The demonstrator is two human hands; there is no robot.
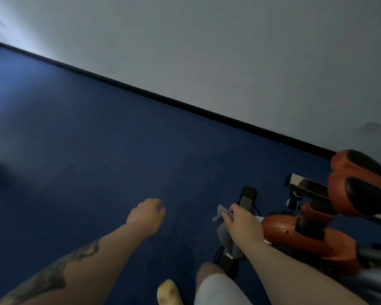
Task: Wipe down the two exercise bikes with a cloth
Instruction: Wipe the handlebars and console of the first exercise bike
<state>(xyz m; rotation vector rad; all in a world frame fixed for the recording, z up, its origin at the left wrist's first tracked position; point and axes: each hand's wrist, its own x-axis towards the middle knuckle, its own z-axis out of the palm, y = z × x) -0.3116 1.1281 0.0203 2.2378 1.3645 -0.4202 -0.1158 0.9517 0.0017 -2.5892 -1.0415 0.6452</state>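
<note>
The right hand [240, 223] pinches a grey cloth [226, 233] and presses it on a dark bar [246, 200] low down on the orange exercise bike [306, 236]. The fingers curl around the cloth and the bar together. The bar is long and thin. It runs from near the person's knee [209, 271] up and away toward the wall [229, 51], so I think the next rub should slide along that line.

The left hand [147, 216] hangs over the blue floor [86, 150]. Its fingers curl loosely and hold nothing. It is well apart from the bike, so the right hand is the near one.

The bike sits low at the right, on the floor close to the wall. Its body is shiny orange with black parts, and a silver metal piece sticks out near the top. The rest of the bike lies to the right of the cloth. Only one bike shows here. The picture is a bit blurry.
</note>
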